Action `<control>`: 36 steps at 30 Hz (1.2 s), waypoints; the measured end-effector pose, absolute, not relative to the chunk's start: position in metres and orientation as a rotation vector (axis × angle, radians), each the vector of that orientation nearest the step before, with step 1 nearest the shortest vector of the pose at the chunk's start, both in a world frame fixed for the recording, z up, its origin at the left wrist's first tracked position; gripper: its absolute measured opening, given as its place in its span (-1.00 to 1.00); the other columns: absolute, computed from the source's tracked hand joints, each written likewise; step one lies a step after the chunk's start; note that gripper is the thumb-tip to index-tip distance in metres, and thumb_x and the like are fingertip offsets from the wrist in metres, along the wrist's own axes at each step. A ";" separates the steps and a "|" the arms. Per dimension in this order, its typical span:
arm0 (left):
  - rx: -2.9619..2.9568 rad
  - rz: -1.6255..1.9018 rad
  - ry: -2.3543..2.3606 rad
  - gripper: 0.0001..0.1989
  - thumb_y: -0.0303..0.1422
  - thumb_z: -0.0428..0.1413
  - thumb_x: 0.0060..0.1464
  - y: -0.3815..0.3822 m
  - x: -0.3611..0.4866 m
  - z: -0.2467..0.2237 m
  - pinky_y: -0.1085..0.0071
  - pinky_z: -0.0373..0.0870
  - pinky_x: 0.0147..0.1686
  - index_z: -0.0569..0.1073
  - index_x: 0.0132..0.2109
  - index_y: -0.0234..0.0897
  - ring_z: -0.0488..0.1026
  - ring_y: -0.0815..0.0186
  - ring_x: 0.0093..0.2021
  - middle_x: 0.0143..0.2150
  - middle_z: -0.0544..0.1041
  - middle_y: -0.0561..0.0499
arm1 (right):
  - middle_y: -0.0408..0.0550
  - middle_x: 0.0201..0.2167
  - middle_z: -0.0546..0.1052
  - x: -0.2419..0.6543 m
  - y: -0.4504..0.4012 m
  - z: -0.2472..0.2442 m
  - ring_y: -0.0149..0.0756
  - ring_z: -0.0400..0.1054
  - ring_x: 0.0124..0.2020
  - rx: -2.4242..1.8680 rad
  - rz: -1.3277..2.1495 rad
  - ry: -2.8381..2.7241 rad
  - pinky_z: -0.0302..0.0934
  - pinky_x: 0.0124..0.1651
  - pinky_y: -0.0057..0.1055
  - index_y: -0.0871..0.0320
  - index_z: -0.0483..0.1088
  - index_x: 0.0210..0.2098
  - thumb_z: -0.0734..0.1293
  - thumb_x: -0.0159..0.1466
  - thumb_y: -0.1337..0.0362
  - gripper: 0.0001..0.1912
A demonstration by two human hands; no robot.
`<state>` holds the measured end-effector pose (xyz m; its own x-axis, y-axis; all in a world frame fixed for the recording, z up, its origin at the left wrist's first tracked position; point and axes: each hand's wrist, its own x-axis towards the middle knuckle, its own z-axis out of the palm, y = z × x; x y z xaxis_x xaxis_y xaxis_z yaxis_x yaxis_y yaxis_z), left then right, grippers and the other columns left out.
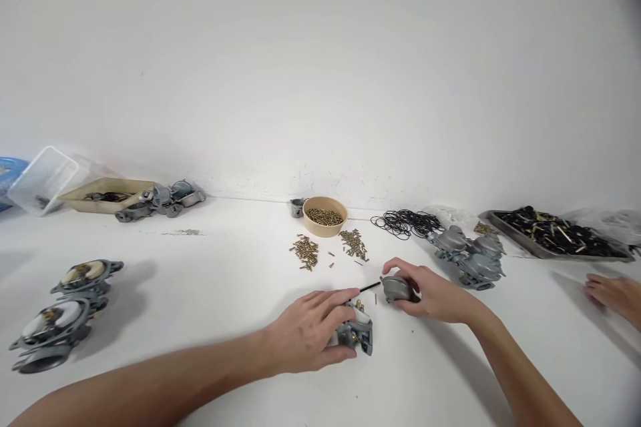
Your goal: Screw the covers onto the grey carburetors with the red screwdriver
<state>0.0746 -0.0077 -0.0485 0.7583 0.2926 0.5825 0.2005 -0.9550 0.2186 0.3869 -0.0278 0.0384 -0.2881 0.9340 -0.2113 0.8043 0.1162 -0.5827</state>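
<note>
Currently our left hand (316, 333) is half-closed on 1 carburetor (364, 330); our right hand (428, 290), half-closed, grips 1 cover (395, 289).

I can't make out any readable text, label, brand, number or sign anywhere in my view from the head camera.
</note>
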 end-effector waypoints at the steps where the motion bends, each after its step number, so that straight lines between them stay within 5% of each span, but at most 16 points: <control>1: 2.795 0.977 0.400 -0.64 -0.08 0.06 0.39 -0.007 0.075 -0.051 0.25 0.51 0.11 0.31 0.12 -0.24 0.54 0.17 0.15 0.28 0.49 -0.21 | -0.17 -0.39 0.52 0.385 -0.027 0.040 -0.29 0.28 -0.38 -1.696 0.890 -2.180 0.22 -0.29 -0.35 -0.03 0.34 0.04 0.40 0.24 0.12 -0.61; 6: 2.932 1.116 0.253 -0.84 -0.32 -0.01 0.44 0.001 0.076 -0.050 0.38 0.54 -0.08 0.39 0.02 -0.28 0.60 0.32 -0.15 0.04 0.62 -0.12 | -0.04 -0.24 0.54 0.366 -0.018 0.054 -0.20 0.39 -0.24 -1.432 0.877 -2.183 0.31 -0.15 -0.27 0.08 0.45 -0.13 0.40 0.30 -0.03 -0.67; 15: 3.191 1.455 -0.101 -0.84 -0.49 0.21 0.23 0.000 0.060 -0.030 0.36 0.52 -0.16 0.42 -0.32 -0.23 0.53 0.19 0.03 -0.13 0.59 -0.02 | -0.02 -0.18 0.48 0.337 -0.006 0.039 -0.31 0.39 -0.30 -1.127 1.088 -2.008 0.32 -0.25 -0.35 0.12 0.40 0.06 0.27 0.42 -0.10 -0.54; 19: 3.115 1.471 -0.061 -0.83 -0.50 0.21 0.24 0.003 0.049 -0.033 0.34 0.56 -0.04 0.43 -0.32 -0.25 0.52 0.18 0.08 -0.11 0.59 -0.05 | -0.15 -0.34 0.43 0.336 -0.015 0.007 -0.46 0.24 -0.56 -1.243 1.225 -1.820 0.20 -0.48 -0.43 0.06 0.24 0.16 0.37 0.35 -0.09 -0.46; 24: 2.958 1.379 0.200 -0.91 -0.56 0.11 0.29 0.013 0.039 -0.038 0.40 0.59 -0.02 0.47 -0.15 -0.30 0.52 0.18 0.12 -0.02 0.56 -0.14 | -0.25 -0.42 0.41 0.327 -0.018 -0.005 -0.51 0.12 -0.56 -1.248 1.290 -1.634 0.05 -0.47 -0.49 0.00 0.14 0.01 0.39 0.36 -0.07 -0.55; 27: 2.861 1.332 0.317 -0.84 -0.59 0.05 0.31 0.016 0.038 -0.041 0.51 0.58 -0.14 0.46 -0.14 -0.26 0.56 0.26 0.07 0.01 0.54 -0.12 | -0.17 -0.33 0.45 0.321 -0.017 -0.005 -0.51 0.14 -0.54 -1.166 1.356 -1.519 0.02 -0.49 -0.47 0.03 0.23 0.00 0.42 0.33 -0.06 -0.56; 30: 2.764 1.304 0.293 -0.82 -0.62 0.03 0.31 0.016 0.039 -0.043 0.48 0.60 -0.06 0.45 -0.10 -0.29 0.56 0.24 0.11 0.07 0.54 -0.18 | -0.08 -0.27 0.46 0.316 -0.016 -0.005 -0.52 0.12 -0.52 -1.149 1.385 -1.358 -0.04 -0.50 -0.46 0.10 0.39 -0.01 0.47 0.28 -0.04 -0.56; 36: 2.656 1.243 0.256 -0.77 -0.69 0.04 0.28 0.021 0.038 -0.049 0.28 0.52 0.24 0.45 -0.08 -0.32 0.45 0.15 0.30 0.22 0.51 -0.25 | -0.27 -0.56 0.23 0.316 -0.017 -0.005 -0.57 -0.07 -0.60 -1.121 1.492 -1.084 -0.12 -0.54 -0.49 0.16 0.52 0.00 0.52 0.23 0.02 -0.54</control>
